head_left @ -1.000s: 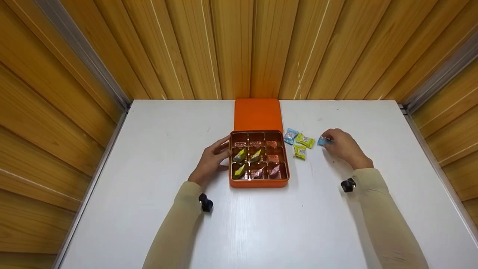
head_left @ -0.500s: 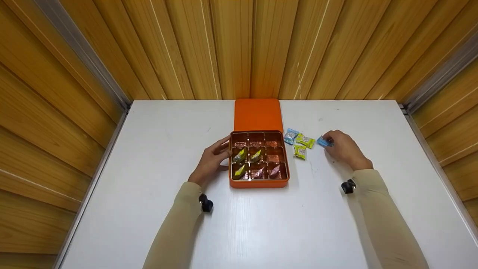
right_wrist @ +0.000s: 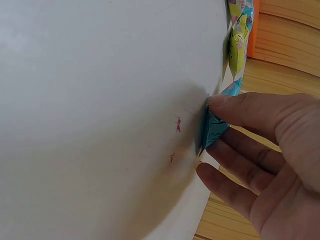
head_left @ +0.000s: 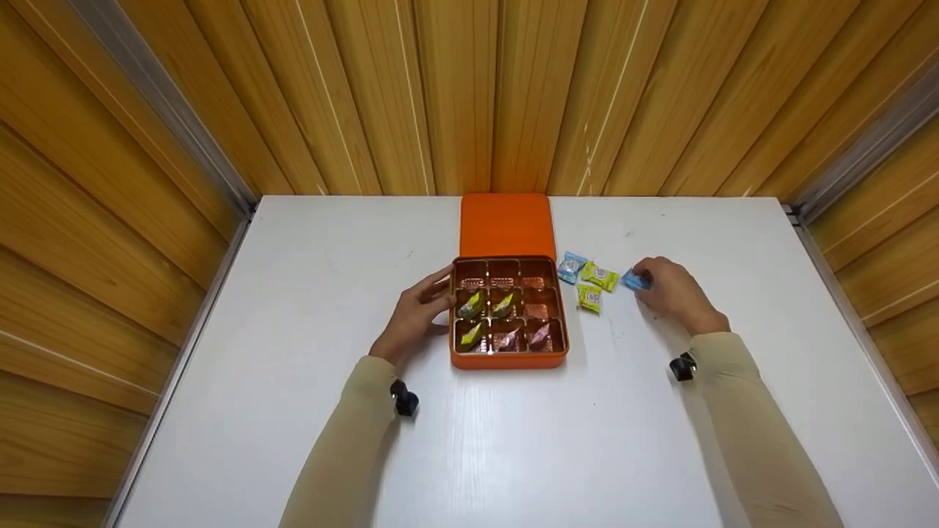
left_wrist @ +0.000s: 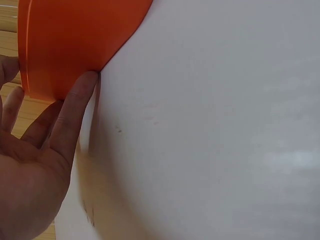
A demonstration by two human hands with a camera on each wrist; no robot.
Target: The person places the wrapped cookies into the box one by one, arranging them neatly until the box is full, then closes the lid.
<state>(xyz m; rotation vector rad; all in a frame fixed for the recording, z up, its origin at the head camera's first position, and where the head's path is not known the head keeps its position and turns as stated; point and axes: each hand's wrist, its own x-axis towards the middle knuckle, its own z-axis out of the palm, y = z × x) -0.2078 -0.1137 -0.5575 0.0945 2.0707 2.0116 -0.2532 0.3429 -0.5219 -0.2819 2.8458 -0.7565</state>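
Note:
An orange box (head_left: pixel 508 361) with a divided tray stands mid-table in the head view. Green-wrapped candies (head_left: pixel 472 304) and pink-wrapped candies (head_left: pixel 540 336) lie in its middle and front compartments. My left hand (head_left: pixel 412 320) rests against the box's left side, its fairly straight fingers (left_wrist: pixel 75 112) touching the orange wall in the left wrist view. To the right, my right hand (head_left: pixel 676 292) pinches a blue-wrapped candy (right_wrist: pixel 214 129) between thumb and fingers, at the table surface. Part of that candy is hidden by the thumb.
Between box and right hand lie another blue candy (head_left: pixel 571 267) and two yellow-green candies (head_left: pixel 600 276). An orange lid (head_left: pixel 506 224) is behind the box. The white table (head_left: pixel 469 447) meets wood-patterned walls (head_left: pixel 411 95) at the back and sides.
The blue candy under my right fingers has turned and shifted slightly. That hand has moved very little, and the left hand and box look unmoved.

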